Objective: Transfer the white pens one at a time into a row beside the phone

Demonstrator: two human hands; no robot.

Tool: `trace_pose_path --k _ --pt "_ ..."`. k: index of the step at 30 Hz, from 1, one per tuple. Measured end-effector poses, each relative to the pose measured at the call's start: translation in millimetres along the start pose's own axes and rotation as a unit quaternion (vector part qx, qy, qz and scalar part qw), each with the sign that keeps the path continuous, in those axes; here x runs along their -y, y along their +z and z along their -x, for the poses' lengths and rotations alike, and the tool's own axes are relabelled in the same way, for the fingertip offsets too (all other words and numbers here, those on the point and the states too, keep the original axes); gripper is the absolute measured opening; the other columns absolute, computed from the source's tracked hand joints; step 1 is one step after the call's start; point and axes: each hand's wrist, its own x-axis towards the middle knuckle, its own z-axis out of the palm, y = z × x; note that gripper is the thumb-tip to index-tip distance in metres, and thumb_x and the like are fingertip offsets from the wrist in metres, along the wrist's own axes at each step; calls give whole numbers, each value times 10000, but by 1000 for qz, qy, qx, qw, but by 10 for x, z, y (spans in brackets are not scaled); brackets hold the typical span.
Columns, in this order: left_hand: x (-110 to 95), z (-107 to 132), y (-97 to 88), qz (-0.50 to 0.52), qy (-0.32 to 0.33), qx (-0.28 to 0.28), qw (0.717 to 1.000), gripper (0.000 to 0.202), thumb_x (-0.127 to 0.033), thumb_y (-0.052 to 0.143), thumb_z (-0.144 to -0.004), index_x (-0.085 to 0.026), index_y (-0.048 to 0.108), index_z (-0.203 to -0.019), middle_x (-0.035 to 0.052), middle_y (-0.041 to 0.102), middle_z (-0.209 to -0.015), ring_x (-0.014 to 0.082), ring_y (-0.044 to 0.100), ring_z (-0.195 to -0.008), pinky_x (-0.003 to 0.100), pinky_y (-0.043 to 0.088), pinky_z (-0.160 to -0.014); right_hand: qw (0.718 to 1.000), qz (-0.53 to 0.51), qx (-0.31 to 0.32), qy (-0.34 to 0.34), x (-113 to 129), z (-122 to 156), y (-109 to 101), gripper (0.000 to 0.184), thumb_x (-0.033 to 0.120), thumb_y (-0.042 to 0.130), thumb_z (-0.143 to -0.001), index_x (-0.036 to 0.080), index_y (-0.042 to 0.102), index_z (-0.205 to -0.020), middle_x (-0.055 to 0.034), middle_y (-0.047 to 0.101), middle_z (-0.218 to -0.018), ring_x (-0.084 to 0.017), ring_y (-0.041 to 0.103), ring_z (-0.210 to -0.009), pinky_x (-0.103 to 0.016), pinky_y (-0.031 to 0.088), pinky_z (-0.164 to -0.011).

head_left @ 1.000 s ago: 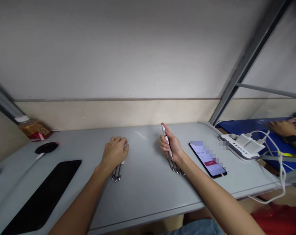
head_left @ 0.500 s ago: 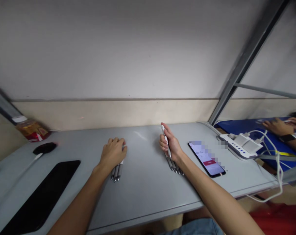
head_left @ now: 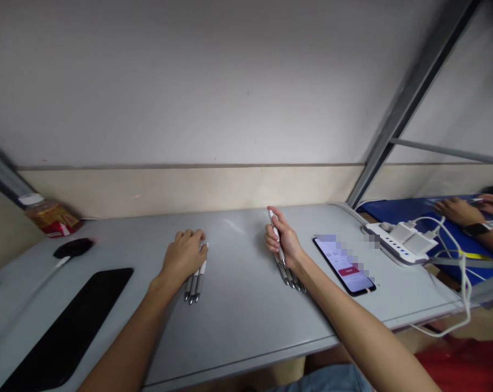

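A white pen with a metal tip stands tilted in my right hand, whose fingers are wrapped round it, the thumb along its upper end. Just beneath that hand, several grey-and-white pens lie side by side on the desk, partly covered by the hand and wrist. To the left, my left hand rests palm down with fingers apart over the upper ends of a second row of pens. Three silver tips of this row show toward me; what lies under the palm is hidden.
A lit phone and a white power strip with cables are at right. On the left side of the desk lie a black phone-like slab, a charging puck and a bottle. Another person's hand is beyond the right post.
My left hand has slid slightly left, uncovering more of the nearest pen's white upper part. My right hand keeps its hold on the pen almost unmoved.
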Motion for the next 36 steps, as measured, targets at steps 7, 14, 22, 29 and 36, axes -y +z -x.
trace_pose_path --k 7,14,22,29,36 --pt "29 -15 -6 21 -14 21 999 330 -382 431 -837 -181 565 -1062 126 573 -1064 313 474 -1043 402 437 -827 1000 9 -12 0 -8 -6 -4 375 436 555 -861 330 437 -1201 103 309 -500 -69 210 -379 -172 180 -347" --pt "20 -13 15 66 -8 27 997 360 -418 441 -826 -188 557 -1076 115 542 -1091 296 463 -1060 394 422 -880 993 116 -27 3 -51 -12 13 382 506 527 -848 263 530 -1142 62 446 -585 -70 330 -412 -186 249 -367" --pt "-6 8 94 74 2 42 996 299 -365 459 -804 -228 561 -1050 95 526 -1091 291 446 -1087 381 444 -812 938 340 -43 -47 -82 -59 -108 253 396 587 -809 182 618 -941 0 583 -705 -137 552 -663 -264 420 -635" --pt "-14 5 92 56 11 42 998 321 -328 441 -813 -198 562 -1081 116 515 -1114 303 442 -1084 399 433 -860 743 656 -91 -98 -53 -106 -297 194 360 620 -793 195 703 -849 -66 653 -974 -241 493 -996 -376 320 -843" --pt "-51 9 59 32 15 21 999 349 -359 450 -809 -194 592 -1081 131 523 -1116 315 442 -1059 411 428 -862 649 755 -69 -59 -111 -123 -370 213 398 639 -807 238 738 -905 -88 589 -1104 -272 407 -1070 -399 273 -828"
